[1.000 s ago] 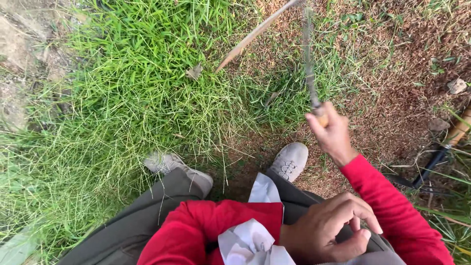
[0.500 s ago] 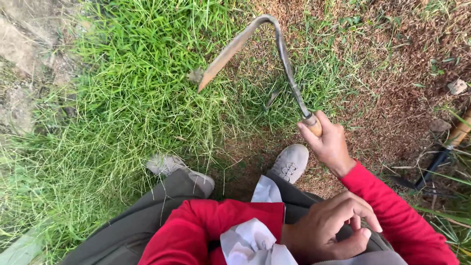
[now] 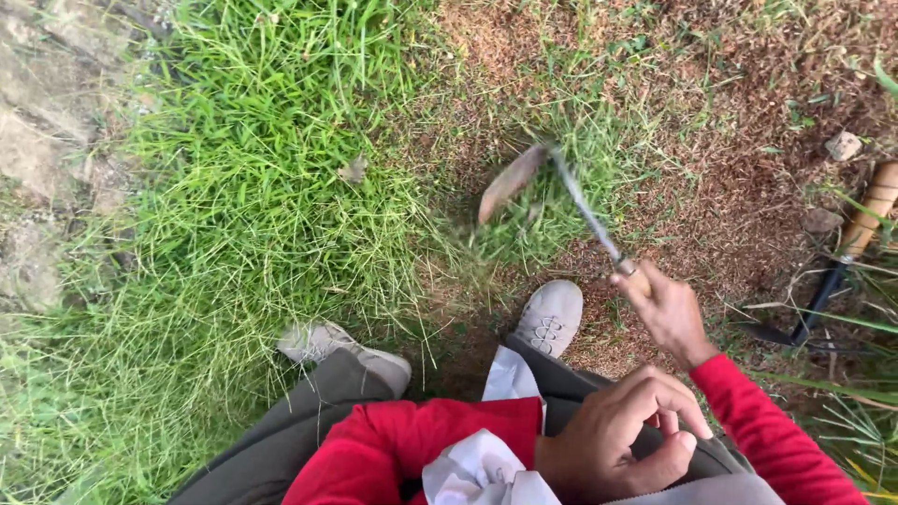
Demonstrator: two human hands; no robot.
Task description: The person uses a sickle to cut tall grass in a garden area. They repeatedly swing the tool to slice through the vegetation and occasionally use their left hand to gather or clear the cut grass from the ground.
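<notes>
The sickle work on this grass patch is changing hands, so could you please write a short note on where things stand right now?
Right hand: closed on the wooden handle of the sickle, blade blurred, low over a grass tuft.
Left hand: loosely curled on the lap, beside white paper, holding nothing visible.
Done: ground on the right looks bare and brown.
Left: thick grass on the left stands uncut.
A second wooden-handled tool lies at the right edge.

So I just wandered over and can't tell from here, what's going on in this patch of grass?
A person crouches over the grass. Their right hand grips the handle of a sickle, its curved blade blurred low in a thin tuft beside bare brown ground. The left hand rests loosely curled on their knee by a white cloth. Another wooden-handled tool lies at the right.
</notes>
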